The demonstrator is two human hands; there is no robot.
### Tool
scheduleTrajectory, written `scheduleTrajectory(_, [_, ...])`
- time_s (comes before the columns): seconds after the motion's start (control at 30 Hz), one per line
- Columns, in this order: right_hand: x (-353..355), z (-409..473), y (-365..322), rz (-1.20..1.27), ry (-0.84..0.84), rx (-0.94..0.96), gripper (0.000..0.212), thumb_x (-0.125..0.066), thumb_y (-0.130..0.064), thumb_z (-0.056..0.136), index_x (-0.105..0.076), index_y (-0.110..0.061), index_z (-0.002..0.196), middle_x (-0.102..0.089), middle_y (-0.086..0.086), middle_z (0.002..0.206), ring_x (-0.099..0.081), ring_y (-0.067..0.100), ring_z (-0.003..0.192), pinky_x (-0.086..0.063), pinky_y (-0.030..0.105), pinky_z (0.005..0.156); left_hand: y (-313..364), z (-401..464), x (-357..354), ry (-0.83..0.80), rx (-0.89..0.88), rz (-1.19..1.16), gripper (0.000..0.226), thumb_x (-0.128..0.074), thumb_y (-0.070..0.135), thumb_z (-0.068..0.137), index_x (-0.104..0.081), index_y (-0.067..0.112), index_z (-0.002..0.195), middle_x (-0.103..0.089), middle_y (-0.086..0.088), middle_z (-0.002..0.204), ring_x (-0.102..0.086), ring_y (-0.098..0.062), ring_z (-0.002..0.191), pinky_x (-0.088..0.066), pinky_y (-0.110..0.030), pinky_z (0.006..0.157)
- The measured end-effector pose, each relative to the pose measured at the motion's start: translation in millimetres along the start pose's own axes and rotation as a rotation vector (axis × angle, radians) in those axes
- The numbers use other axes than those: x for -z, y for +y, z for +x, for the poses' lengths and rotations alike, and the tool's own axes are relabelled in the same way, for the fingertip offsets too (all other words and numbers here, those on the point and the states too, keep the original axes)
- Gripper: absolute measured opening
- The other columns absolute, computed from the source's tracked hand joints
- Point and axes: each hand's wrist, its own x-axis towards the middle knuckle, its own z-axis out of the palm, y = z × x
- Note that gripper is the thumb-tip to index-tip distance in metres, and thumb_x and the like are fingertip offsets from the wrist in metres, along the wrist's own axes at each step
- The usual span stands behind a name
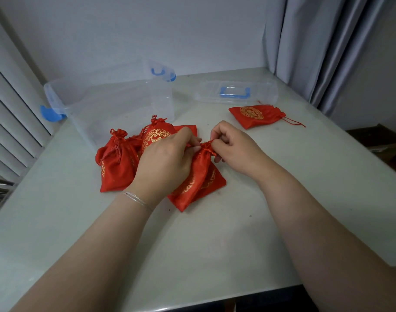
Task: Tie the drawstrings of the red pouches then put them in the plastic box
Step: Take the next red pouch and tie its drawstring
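Both hands work at the gathered neck of one red pouch [198, 180], which lies on the table [192, 244] in front of the box [116, 102]. The left hand [163, 163] lies over the pouch's left side, its fingers curled and pinching a drawstring at the neck; the right hand [235, 149] pinches the other end of the cord [207, 146] just beside the neck, fingers tightly bent. The two hands nearly meet over the neck. Left of this pouch, nearer the box, a pouch with its string already knotted [116, 163] lies against the held pouch's neighbours, and behind the left hand, touching the box's front wall, a tied pouch [156, 131] shows its gold emblem, with the flat corner of another pouch [188, 128] beside it. The box is clear plastic with blue latches, open, and holds no pouches. Right of the box the clear lid [237, 92] with a blue handle lies flat, and just in front of the lid a lone pouch [256, 115] lies with loose strings trailing. A thin bracelet [138, 200] circles the left wrist.
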Motion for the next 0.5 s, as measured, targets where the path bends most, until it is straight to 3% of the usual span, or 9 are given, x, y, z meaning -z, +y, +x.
scheduleTrajectory(0.1, [2.7, 2.7, 2.4, 0.145, 0.028, -0.029, 0.018, -0.048, -0.005, 0.091, -0.048, -0.021, 0.081, -0.053, -0.004, 0.053, -0.053, 0.007, 0.045, -0.044, 0.025, 0.054, 1.3, -1.2, 0.9, -0.065, 0.105, -0.040, 0.011, -0.058, 0.030, 0.091, -0.054, 0.021, 0.097, -0.068, 0.013, 0.089, -0.063, -0.010, 0.073, -0.049, -0.033, 0.061])
scheduleTrajectory(0.2, [0.8, 3.5, 3.5, 0.231, 0.006, 0.030, 0.016, -0.049, -0.005, 0.093, -0.051, -0.019, 0.086, -0.046, -0.001, 0.050, -0.042, 0.011, 0.046, -0.039, 0.026, 0.052, 2.3, 0.1, 1.1, -0.210, 0.235, -0.285, 0.028, -0.065, 0.031, 0.087, -0.050, 0.027, 0.110, -0.063, 0.014, 0.080, -0.053, -0.003, 0.061, -0.048, -0.027, 0.064])
scheduleTrajectory(0.27, [-2.2, 3.0, 0.6, 0.236, 0.016, 0.084, 0.011, -0.050, -0.008, 0.095, -0.053, -0.019, 0.092, -0.047, 0.002, 0.053, -0.041, 0.015, 0.050, -0.036, 0.026, 0.052, 4.4, 1.4, 1.2, -0.269, 0.255, -0.412, 0.036, -0.067, 0.024, 0.086, -0.048, 0.030, 0.116, -0.057, 0.007, 0.069, -0.043, -0.006, 0.053, -0.042, -0.026, 0.057])
scheduleTrajectory(0.37, [1.3, 10.6, 5.0, 0.279, 0.180, 0.023, 0.011, -0.050, -0.012, 0.095, -0.053, -0.021, 0.099, -0.063, -0.002, 0.076, -0.057, 0.010, 0.066, -0.046, 0.024, 0.065, 9.1, 5.6, -1.5, -0.088, 0.307, -0.568, 0.032, -0.066, 0.011, 0.085, -0.050, 0.028, 0.108, -0.058, 0.006, 0.077, -0.052, -0.008, 0.062, -0.045, -0.023, 0.063])
scheduleTrajectory(0.43, [7.3, 19.9, 21.1, 0.113, 0.325, -0.032, 0.010, -0.053, -0.014, 0.093, -0.057, -0.022, 0.099, -0.062, -0.006, 0.092, -0.055, 0.003, 0.075, -0.044, 0.023, 0.076, 8.6, 9.4, -5.2, 0.120, 0.412, -0.580, 0.029, -0.067, 0.012, 0.085, -0.048, 0.028, 0.100, -0.059, 0.004, 0.081, -0.052, -0.004, 0.064, -0.044, -0.020, 0.065])
scheduleTrajectory(0.5, [12.4, 25.1, 38.7, -0.095, 0.401, -0.088, 0.013, -0.056, -0.016, 0.089, -0.063, -0.021, 0.099, -0.057, 0.000, 0.111, -0.055, 0.008, 0.094, -0.042, 0.027, 0.091, 2.9, 11.4, -10.5, 0.232, 0.499, -0.504, 0.030, -0.071, 0.023, 0.083, -0.046, 0.029, 0.099, -0.059, 0.003, 0.082, -0.052, -0.004, 0.067, -0.046, -0.025, 0.070])
